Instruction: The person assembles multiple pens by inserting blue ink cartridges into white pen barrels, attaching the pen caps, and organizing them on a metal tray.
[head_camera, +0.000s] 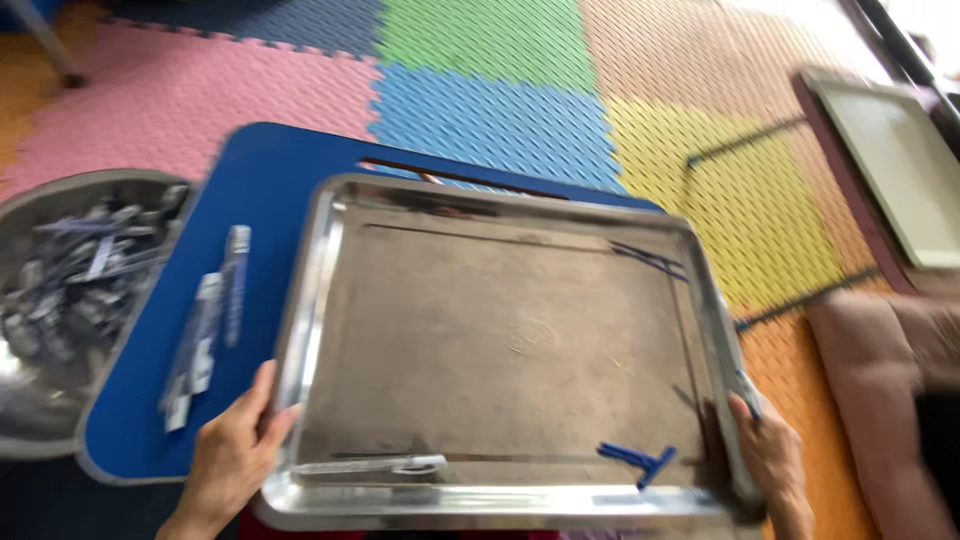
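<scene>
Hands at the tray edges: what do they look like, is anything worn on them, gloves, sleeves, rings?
Both are bare. The left hand shows no glove, ring or watch, and no sleeve reaches the wrist in view. The right hand is likewise ungloved, with no sleeve or band showing. Motion blur could hide a small ring. Only hands and wrists are in frame; the arms are cut off.
</scene>
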